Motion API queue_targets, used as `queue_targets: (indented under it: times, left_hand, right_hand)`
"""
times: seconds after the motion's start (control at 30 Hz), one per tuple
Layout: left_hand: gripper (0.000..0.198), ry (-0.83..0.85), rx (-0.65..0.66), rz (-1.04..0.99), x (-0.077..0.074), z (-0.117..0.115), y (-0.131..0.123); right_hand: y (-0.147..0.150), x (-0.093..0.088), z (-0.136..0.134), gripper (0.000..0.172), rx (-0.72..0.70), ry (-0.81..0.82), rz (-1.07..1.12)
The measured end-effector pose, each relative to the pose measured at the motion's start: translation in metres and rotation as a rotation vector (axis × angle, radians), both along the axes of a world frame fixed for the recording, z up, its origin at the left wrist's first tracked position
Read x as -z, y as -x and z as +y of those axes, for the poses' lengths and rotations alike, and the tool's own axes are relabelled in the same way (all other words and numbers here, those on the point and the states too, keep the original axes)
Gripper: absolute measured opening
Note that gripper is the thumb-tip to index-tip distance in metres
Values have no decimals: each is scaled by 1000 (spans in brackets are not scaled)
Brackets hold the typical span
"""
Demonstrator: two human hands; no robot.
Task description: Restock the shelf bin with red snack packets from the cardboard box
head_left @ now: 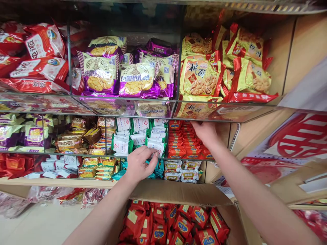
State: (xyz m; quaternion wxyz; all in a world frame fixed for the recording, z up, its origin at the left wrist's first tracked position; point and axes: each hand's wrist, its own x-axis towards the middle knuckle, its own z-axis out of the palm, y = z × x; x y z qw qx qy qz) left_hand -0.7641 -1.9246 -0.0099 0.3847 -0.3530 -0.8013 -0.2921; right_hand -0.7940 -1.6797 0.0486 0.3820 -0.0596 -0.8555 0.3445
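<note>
My left hand point(142, 164) is closed at the front edge of the compartment with green-and-white packets point(122, 144); its fingers are pinched together, and what they hold, if anything, is too small to make out. My right hand point(205, 133) reaches into the neighbouring compartment, over stacked red packets point(184, 144); its fingertips are hidden behind the shelf edge and the packets. Below both arms is an open cardboard box point(178, 191) holding many red packets with blue labels point(184, 224).
An upper shelf point(133, 102) with a clear front holds red, purple and yellow snack packs point(201, 76). Lower left are more small packets point(35, 134). A wooden side panel point(278, 51) and red-and-white printed sheets point(301, 136) stand on the right.
</note>
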Motion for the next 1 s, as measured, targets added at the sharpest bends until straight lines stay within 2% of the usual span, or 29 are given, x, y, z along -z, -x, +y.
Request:
queue_targets:
  times: [0.03,0.1,0.2,0.23,0.27,0.3,0.37,0.43,0.5,0.57,0.63,0.7,0.77,0.9,1.0]
  left_hand:
    - [12,-2,0,0,1,0,0]
    - [11,-8,6,0,2,-1,0]
    - [11,-15,14,-12,3,0,-1]
    - [12,-16,14,-24,3,0,-1]
    - [12,-17,14,-38,3,1,-1]
    - [13,-20,15,-51,3,1,0]
    - [14,-21,18,-68,1,1,0]
    - [14,-21,25,-70,-2,1,-3]
    - [14,-18,41,-70,-6,-1,-14]
    - [12,-27,93,-91,-7,-2,-35]
    - [10,-33,206,-162,-2,-2,-66]
    - [11,15,357,-279,12,-1,-99]
    - [13,135,446,-421,34,0,-129]
    - [15,211,486,-631,82,1,-162]
    - [17,239,456,-751,102,-1,-169]
  right_hand:
    - [-28,4,-13,28,-84,52,-50]
    - [-90,22,-39,23,-342,64,-115]
    - [-172,75,-69,13,-817,-209,-377]
    - [-190,96,-74,9,-915,-287,-502]
    - [-203,118,-77,5,-924,-319,-632]
    - [-211,138,-78,14,-823,-345,-721]
    - [-216,173,-76,38,-511,-387,-849]
    - [-211,196,-72,56,-258,-432,-903]
    - [-203,209,-70,62,-152,-479,-919]
    - [-196,214,-71,58,-113,-522,-886]
    - [-190,214,-73,51,-90,-515,-842]
    - [-186,212,-76,45,-91,-454,-784]
    - [-181,212,-80,40,-65,-376,-753]
    - [-173,211,-86,31,-33,-292,-806]
    - [-172,210,-91,24,-77,-281,-821]
